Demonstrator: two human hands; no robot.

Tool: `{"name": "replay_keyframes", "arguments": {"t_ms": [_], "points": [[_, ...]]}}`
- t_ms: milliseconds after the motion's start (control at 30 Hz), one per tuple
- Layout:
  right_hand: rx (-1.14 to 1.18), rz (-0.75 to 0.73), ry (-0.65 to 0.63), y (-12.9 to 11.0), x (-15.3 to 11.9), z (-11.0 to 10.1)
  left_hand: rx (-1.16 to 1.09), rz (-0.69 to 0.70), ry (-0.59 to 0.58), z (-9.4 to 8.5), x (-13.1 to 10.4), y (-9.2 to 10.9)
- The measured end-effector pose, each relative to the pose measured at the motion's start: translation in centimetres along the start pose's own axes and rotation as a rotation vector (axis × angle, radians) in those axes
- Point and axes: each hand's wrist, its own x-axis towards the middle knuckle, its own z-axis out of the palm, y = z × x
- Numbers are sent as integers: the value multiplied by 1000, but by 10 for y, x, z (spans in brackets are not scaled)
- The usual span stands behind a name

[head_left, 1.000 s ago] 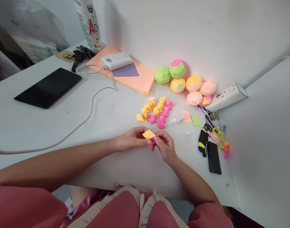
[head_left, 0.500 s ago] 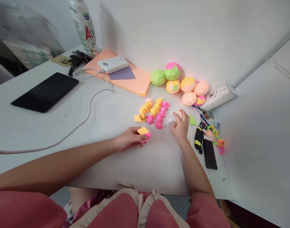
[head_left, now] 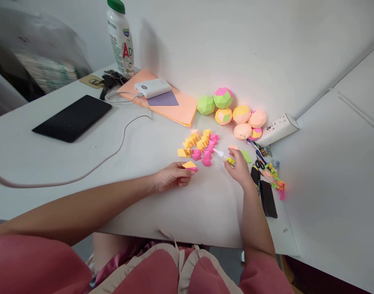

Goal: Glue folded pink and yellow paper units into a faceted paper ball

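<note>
Between the thumb and fingers of my left hand (head_left: 173, 176) is a folded paper piece (head_left: 190, 165), yellow on top and pink below. My right hand (head_left: 238, 166) is closed around a small glue bottle (head_left: 231, 161) with a yellow label, its white nozzle pointing left. Just beyond the hands stand rows of folded paper units, yellow ones (head_left: 202, 143) and pink ones (head_left: 206, 157). Pale orange and green paper slips (head_left: 245, 156) lie beside my right hand, partly hidden by it.
Several faceted paper balls (head_left: 223, 116) rest by the wall, with a white box (head_left: 278, 129) to their right. Scissors (head_left: 260, 164), a black case (head_left: 268, 199) and paper scraps (head_left: 275, 176) line the right side. A power bank (head_left: 153, 87), tablet (head_left: 73, 118) and bottle (head_left: 122, 45) stand left.
My right hand has picked up the glue bottle from the table, so its label now shows. The paper piece in my left hand has tilted. The view has shifted slightly.
</note>
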Motion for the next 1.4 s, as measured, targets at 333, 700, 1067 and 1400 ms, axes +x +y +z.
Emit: {"name": "replay_keyframes", "arguments": {"t_ms": [333,700,1067,1400], "points": [[881,32,182,-80,-8,-59,-66,29,-34,-1,1,2],[715,-235,258,-85,-12,-31,-129,-13,-33,2,1,7],[631,-259,324,-86,-10,-22,-150,-53,-36,3,-1,7],[602,-298,339,-90,-7,-23,-146,-50,-50,1,0,6]]}}
